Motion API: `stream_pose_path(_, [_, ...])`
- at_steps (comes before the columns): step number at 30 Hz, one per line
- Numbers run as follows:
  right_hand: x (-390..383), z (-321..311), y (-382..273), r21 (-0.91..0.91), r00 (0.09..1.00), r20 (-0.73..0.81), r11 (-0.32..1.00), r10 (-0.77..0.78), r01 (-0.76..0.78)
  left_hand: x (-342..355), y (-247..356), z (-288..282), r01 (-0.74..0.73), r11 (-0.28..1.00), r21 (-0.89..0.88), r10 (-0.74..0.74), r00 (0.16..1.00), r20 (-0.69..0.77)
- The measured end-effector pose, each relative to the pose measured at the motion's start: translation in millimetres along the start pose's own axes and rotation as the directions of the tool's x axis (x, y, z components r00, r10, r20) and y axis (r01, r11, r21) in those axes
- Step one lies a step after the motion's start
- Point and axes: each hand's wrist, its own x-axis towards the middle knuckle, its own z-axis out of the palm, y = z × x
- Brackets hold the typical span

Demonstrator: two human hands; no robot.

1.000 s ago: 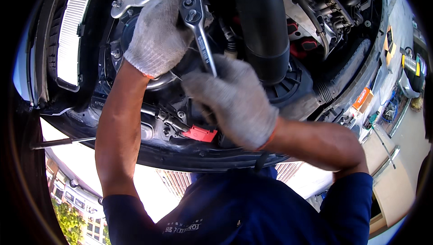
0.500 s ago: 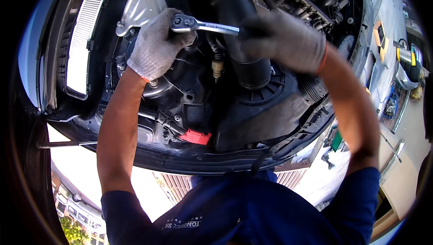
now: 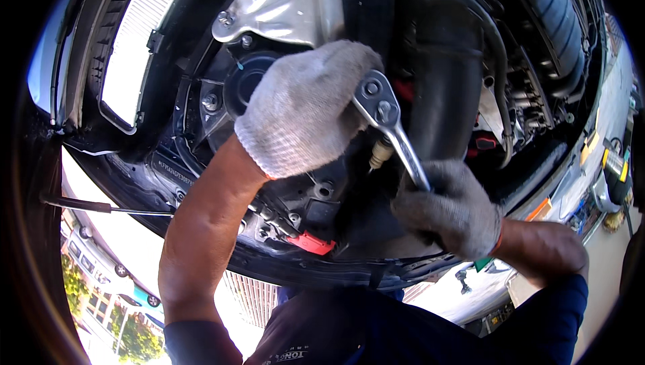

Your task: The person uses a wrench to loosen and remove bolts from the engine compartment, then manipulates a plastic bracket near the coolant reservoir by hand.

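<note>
My right hand (image 3: pixel 447 207), in a grey knit work glove, is closed round the handle of a chrome ratchet wrench (image 3: pixel 403 147). The handle slants from the tool's head down to the right. At that head, my gloved left hand (image 3: pixel 306 106) is curled with its back up. Its fingertips are hidden, as is whatever sits below the ratchet. Both hands are above an open car engine bay. A thick black air duct (image 3: pixel 447 76) runs just right of the ratchet, and a brass-coloured connector (image 3: pixel 380 155) shows beneath it.
A silver heat shield (image 3: pixel 289 2) lies beyond my left hand, and a white pleated filter (image 3: pixel 144 42) at the far left. A red plastic cover (image 3: pixel 311 243) sits near the front edge. Engine parts (image 3: pixel 554 16) fill the far right; a thin prop rod (image 3: pixel 134 211) crosses at left.
The ratchet handle has swung from pointing right to slanting toward me, with my right hand coming nearer. My left hand stays at the ratchet head. The whole view has shifted.
</note>
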Motion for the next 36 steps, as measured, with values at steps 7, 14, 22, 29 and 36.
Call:
stream_pose_path(7, [2,46,17,0.279,0.986,-0.167,0.960,0.011,0.036,1,1,3,-0.008,1.000,-0.007,0.008,1.000,0.018])
stream_pose_path(14, [24,97,26,0.280,0.909,-0.379,0.915,-0.174,0.292,3,12,-1,0.081,0.997,-0.018,-0.080,0.996,0.038])
stream_pose_path(22, [2,64,42,-0.361,0.756,-0.426,0.860,-0.496,0.361,-14,50,-17,-0.003,0.988,0.157,0.009,0.999,-0.035])
stream_pose_path(29, [8,71,16,-0.415,0.690,-0.406,0.794,-0.599,0.444,-11,-33,-91,0.634,0.647,0.424,-0.490,0.772,-0.405])
stream_pose_path(36, [38,74,-1,-0.451,0.714,-0.379,0.792,-0.588,0.412,16,-69,-88,0.424,0.543,0.725,-0.502,0.856,-0.125])
